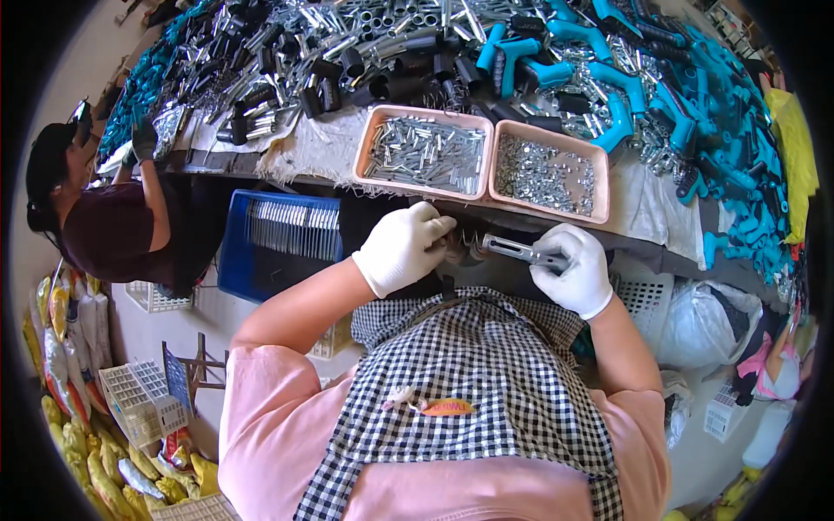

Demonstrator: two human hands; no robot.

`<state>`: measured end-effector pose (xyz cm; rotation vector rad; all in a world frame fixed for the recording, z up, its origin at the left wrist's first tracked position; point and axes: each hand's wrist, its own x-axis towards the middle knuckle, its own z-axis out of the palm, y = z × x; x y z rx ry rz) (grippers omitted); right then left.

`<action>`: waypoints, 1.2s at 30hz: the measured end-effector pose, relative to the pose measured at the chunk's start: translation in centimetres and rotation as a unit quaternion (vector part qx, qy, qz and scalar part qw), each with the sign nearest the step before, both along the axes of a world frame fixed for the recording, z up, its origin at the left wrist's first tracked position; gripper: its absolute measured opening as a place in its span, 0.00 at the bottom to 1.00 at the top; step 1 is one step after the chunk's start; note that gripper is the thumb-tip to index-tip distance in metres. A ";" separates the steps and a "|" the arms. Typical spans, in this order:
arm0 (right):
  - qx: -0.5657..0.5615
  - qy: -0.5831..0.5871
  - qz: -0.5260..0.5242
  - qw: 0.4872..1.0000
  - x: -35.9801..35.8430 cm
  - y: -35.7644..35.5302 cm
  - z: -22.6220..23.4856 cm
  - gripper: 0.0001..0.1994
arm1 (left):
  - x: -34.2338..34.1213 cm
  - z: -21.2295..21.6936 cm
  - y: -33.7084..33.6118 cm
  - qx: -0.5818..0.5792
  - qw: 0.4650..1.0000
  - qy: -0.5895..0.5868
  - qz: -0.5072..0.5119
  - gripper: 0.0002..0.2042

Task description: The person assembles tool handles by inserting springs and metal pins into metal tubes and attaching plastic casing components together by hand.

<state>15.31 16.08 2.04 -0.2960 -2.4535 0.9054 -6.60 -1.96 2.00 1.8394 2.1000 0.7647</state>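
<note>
My right hand, in a white knit glove, is closed around the end of a slotted silver metal tube. The tube points left across the front of my body. At its left end is a dark coil spring, partly blurred. My left hand, also gloved, is closed with its fingertips pinched at the spring's left side; the exact grip is partly hidden. Just beyond my hands, at the bench edge, stand two pink trays: one holds small metal pins, the other holds small metal fittings.
Metal tubes and black sleeves are heaped along the bench, with teal pistol-shaped handles at the right. A blue crate of metal rods is at my left. Farther left, a co-worker works at the bench. White crates stand on the floor.
</note>
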 end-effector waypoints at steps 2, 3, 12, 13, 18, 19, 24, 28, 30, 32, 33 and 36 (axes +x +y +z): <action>-0.010 -0.012 0.012 1.000 -0.2 -0.5 -0.2 0.09 | 0.2 -0.2 -0.2 0.036 0.997 -0.050 -0.055 0.15; -0.037 -0.007 0.034 0.999 -0.5 -0.9 -0.1 0.09 | 0.1 -0.6 -0.1 0.047 0.991 -0.083 -0.094 0.16; -0.072 -0.057 0.074 0.993 -2.1 -3.7 -1.2 0.27 | 2.8 -2.9 0.2 0.023 0.985 -0.063 -0.156 0.20; -0.050 -0.105 0.094 0.989 -2.1 -3.5 -1.2 0.33 | 2.9 -3.1 0.3 0.005 0.986 -0.053 -0.157 0.19; 0.051 -0.141 0.141 0.979 -3.5 -4.0 -0.6 0.29 | 1.5 -3.8 -0.1 -0.008 0.974 -0.159 -0.161 0.19; 0.078 -0.139 0.151 0.976 -3.6 -3.9 -0.6 0.30 | 1.3 -3.9 -0.4 -0.006 0.968 -0.193 -0.158 0.20; 0.139 -0.142 0.185 0.963 -5.0 -3.9 -1.1 0.30 | 0.0 -4.3 -1.8 -0.089 0.952 -0.264 -0.126 0.25; 0.104 -0.128 0.151 0.975 -6.0 -5.2 -2.5 0.31 | 0.9 -3.9 -2.0 0.011 0.987 -0.132 -0.087 0.18; 0.083 -0.115 0.118 0.983 -6.3 -5.7 -2.9 0.32 | 0.6 -4.9 -1.9 0.044 0.984 -0.133 -0.108 0.19; 0.100 -0.129 0.122 0.979 -6.4 -5.8 -3.1 0.32 | 0.8 -5.7 -1.9 0.062 0.987 -0.106 -0.106 0.20; 0.111 -0.135 0.125 0.977 -6.4 -5.9 -3.5 0.32 | 0.5 -5.9 -2.3 0.049 0.987 -0.105 -0.112 0.20; 0.158 -0.163 0.180 0.957 -6.6 -5.7 -3.1 0.32 | -0.4 -6.1 -3.2 -0.004 0.975 -0.187 -0.123 0.22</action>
